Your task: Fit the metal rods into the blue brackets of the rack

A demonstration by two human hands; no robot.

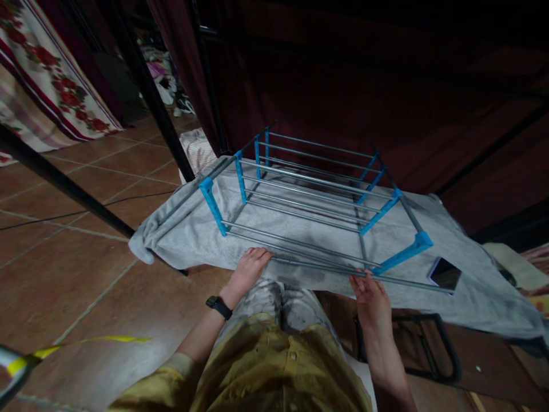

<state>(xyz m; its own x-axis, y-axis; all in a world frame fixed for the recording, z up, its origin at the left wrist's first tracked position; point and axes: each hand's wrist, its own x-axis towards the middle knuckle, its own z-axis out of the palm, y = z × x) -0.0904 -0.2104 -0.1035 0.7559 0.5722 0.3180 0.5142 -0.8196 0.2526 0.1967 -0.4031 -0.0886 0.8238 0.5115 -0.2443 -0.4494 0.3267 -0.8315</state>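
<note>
A long grey metal rod lies crosswise in front of me, along the near edge of the cloth-covered surface. My left hand is closed over its left end, so that end is hidden. Further right, my right hand grips the same rod from below with bent fingers, and the rod runs on past it toward the phone. Just beyond my hands stands a partly built rack with blue plastic brackets and several thin metal bars. Its right front bracket is close to my right hand.
A grey cloth covers the surface under the rack. A phone lies at the right. Black metal poles rise at the left, and a dark red curtain hangs behind. A black metal frame sits low at the right.
</note>
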